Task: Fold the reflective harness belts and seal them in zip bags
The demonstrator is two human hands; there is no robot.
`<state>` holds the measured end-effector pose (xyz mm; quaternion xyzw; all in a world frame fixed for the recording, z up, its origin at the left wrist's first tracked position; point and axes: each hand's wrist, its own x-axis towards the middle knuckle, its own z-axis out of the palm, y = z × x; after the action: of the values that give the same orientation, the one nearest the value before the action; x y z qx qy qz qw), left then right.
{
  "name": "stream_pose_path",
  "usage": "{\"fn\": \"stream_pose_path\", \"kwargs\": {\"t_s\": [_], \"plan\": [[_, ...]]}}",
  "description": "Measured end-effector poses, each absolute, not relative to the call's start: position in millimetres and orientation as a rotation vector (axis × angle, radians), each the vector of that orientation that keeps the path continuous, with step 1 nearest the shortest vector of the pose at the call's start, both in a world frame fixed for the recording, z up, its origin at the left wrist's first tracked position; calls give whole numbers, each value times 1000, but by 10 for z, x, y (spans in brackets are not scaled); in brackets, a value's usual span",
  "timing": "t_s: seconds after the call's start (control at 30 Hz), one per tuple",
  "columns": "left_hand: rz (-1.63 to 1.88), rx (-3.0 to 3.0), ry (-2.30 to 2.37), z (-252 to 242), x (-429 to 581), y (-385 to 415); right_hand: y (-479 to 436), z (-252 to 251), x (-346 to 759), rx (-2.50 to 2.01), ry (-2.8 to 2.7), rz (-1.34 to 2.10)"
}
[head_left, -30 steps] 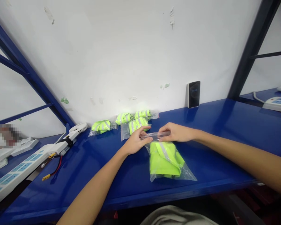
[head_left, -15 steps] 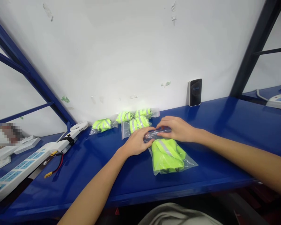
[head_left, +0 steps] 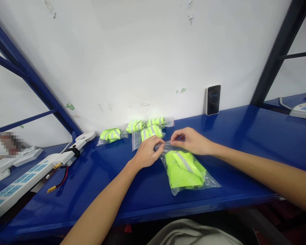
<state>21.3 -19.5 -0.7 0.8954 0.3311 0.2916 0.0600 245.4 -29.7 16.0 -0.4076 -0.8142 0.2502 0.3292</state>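
A clear zip-lock bag (head_left: 211, 180) lies on the blue table near its front edge. Inside it is a folded neon-yellow reflective vest (head_left: 185, 170) with a grey stripe. My left hand (head_left: 149, 151) pinches the bag's top edge at its left corner. Thumb and fingers of my right hand (head_left: 190, 140) pinch the same edge further right. Between the two hands the bag's mouth runs nearly straight. Just behind my left hand sits another bagged yellow vest (head_left: 151, 132).
More bagged yellow vests (head_left: 111, 135) lie along the wall. A small device with a clock display (head_left: 213, 100) leans against the wall at right. At left are a white power strip (head_left: 22, 180), a handheld fan (head_left: 85, 136) and a red-black cable (head_left: 63, 177) with yellow connectors.
The bag's mouth, which bunched open between my hands, is now drawn flat and straight. My fingers have closed into pinches, and the bag's lower part has spread slightly.
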Motion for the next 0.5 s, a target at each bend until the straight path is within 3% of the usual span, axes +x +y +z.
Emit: {"fn": "stream_pose_path", "kwargs": {"t_s": [0.3, 0.5], "plan": [[978, 2722, 922, -27, 209, -186, -334, 116, 2422, -1204, -2144, 281], [1043, 2708, 916, -41, 220, -177, -312, 109, 2464, -1257, -2227, 331]]}}
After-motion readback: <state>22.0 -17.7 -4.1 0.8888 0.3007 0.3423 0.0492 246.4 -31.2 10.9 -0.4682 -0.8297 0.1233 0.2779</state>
